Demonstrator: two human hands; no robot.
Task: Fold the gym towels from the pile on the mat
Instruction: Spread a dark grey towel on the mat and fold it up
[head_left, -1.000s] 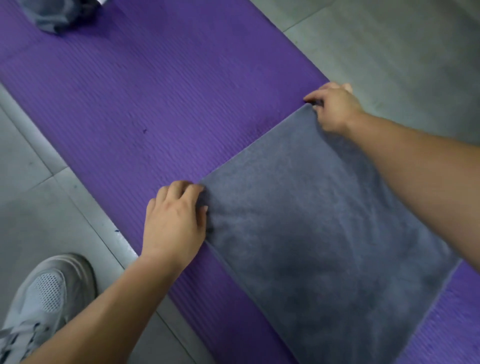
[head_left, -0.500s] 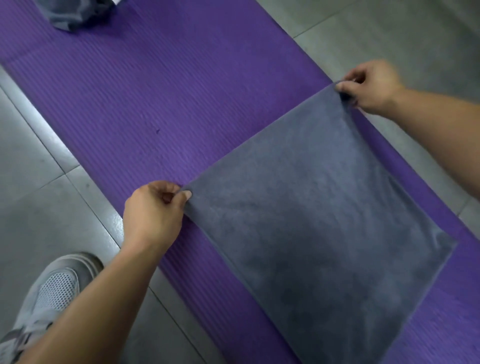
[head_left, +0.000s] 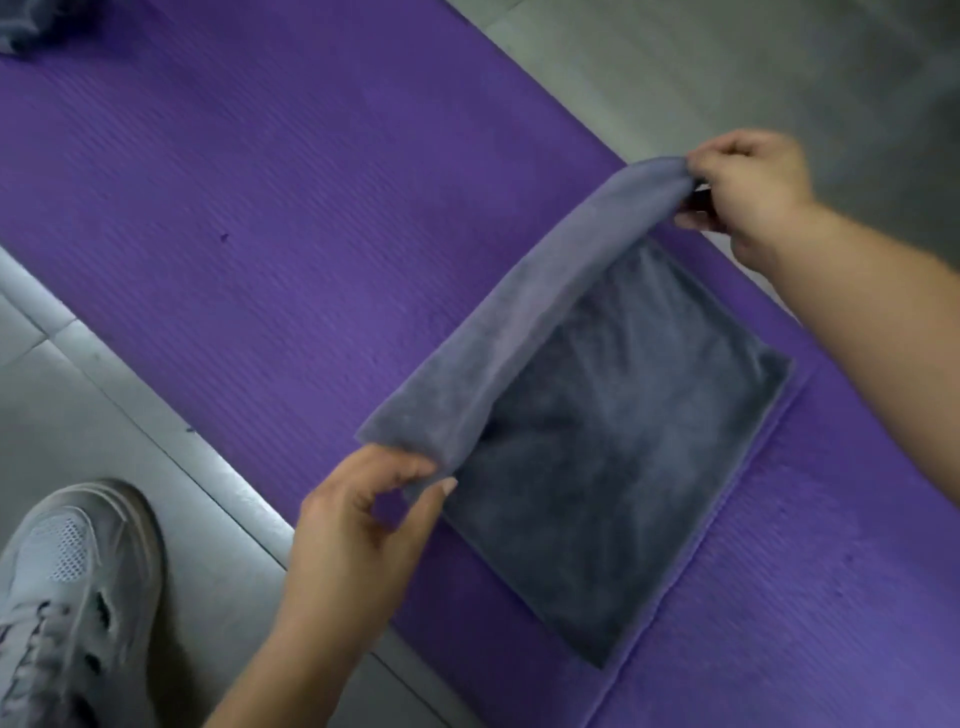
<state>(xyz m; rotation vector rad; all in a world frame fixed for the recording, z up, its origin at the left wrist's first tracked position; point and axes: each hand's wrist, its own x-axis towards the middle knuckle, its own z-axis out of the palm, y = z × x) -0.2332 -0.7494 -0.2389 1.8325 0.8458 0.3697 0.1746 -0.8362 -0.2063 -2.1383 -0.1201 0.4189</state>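
A grey towel (head_left: 613, 457) lies on the purple mat (head_left: 260, 218), its far edge lifted and curling back over the flat part. My left hand (head_left: 363, 519) pinches the lifted edge's near corner between thumb and fingers. My right hand (head_left: 748, 187) pinches the far corner at the mat's right edge. The raised strip stretches between both hands above the mat. A bit of the grey towel pile (head_left: 31, 26) shows at the top left corner.
Grey floor tiles (head_left: 701, 62) lie on both sides of the mat. A person's white sneaker (head_left: 72, 597) stands on the tiles at the bottom left, close to the mat's edge.
Both hands went from pressing the towel's far corners flat to pinching them, then lifted that edge and brought it back toward me over the towel.
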